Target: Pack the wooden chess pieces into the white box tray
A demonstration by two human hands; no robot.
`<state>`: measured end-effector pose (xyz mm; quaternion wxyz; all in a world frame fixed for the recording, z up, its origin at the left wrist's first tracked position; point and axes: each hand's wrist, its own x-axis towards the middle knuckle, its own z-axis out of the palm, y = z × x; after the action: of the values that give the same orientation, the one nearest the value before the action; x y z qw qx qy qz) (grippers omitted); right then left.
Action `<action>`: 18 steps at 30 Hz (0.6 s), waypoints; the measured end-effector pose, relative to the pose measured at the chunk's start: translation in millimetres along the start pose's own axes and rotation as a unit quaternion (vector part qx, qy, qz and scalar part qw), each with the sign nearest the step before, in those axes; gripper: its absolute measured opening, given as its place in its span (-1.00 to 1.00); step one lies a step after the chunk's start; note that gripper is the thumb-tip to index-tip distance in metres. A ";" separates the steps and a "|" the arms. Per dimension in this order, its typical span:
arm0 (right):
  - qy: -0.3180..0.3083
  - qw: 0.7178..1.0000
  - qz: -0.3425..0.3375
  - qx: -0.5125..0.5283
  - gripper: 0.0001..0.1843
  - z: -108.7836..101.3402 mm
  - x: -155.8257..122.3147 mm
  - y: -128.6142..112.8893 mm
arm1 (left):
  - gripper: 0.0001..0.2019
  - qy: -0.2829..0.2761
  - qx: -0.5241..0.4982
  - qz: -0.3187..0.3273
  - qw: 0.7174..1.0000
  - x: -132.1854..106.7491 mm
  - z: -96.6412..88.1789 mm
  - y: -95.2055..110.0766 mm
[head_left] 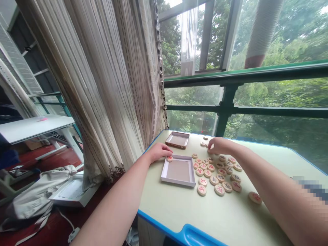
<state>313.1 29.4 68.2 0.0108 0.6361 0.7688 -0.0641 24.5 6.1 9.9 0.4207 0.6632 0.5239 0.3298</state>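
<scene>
My left hand (159,151) rests on the table at the far left corner of an open white box tray (178,171); its curled fingers touch one round wooden chess piece (169,158) lying at the tray's corner. My right hand (217,146) hovers, fingers bent down, over the far end of a spread of several round wooden chess pieces (217,174) marked red or black. What its fingertips pinch is hidden. A second tray with a brown rim (177,139) lies farther back.
The pale green table has a blue edge (164,223). One lone piece (255,197) lies to the right. A beige curtain (107,85) hangs at the left, windows with green railings behind. On the floor at left are cloth and a white board.
</scene>
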 end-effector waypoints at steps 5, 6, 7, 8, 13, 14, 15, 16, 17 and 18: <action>-0.007 1.000 0.002 0.019 -0.76 4.4 1.7 -0.3 | -0.80 -0.014 -0.004 -0.004 1.000 -0.5 -1.8 -0.5; -0.004 1.000 0.000 0.016 -0.76 4.7 1.8 -1.3 | -0.80 -0.019 -0.005 -0.005 1.000 -0.6 -2.6 -0.4; 0.001 1.000 -0.005 0.012 -0.76 4.6 1.7 -2.9 | -0.80 -0.024 -0.006 -0.007 1.000 -0.6 -3.5 -0.3; 0.010 1.000 -0.013 0.008 -0.76 4.3 1.2 -5.4 | -0.80 -0.027 -0.007 -0.009 1.000 -0.5 -4.3 -0.1; 0.039 0.994 -0.098 0.031 -0.74 0.9 -6.0 -28.8 | -0.83 -0.036 -0.054 -0.028 0.997 0.7 -5.2 0.7; 0.037 0.992 -0.116 0.034 -0.74 0.7 -8.0 -34.2 | -0.84 -0.036 -0.067 -0.031 0.997 1.0 -4.8 0.9; 0.037 0.990 -0.129 0.034 -0.74 1.0 -9.7 -39.2 | -0.84 -0.033 -0.077 -0.033 0.996 1.2 -4.2 1.0; 0.037 0.989 -0.137 0.031 -0.74 1.7 -11.1 -43.4 | -0.84 -0.030 -0.083 -0.035 0.995 1.5 -3.7 1.0; 0.036 0.989 -0.140 0.026 -0.74 2.8 -12.0 -46.5 | -0.84 -0.027 -0.087 -0.037 0.995 1.8 -3.2 0.9; 0.035 0.989 -0.142 0.023 -0.74 4.3 -12.5 -48.4 | -0.84 -0.023 -0.089 -0.037 0.995 2.1 -2.9 0.8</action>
<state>267.8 7.8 69.3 -0.0399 0.5226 0.8496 -0.0598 22.8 8.7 11.9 0.5024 0.6105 0.5069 0.3435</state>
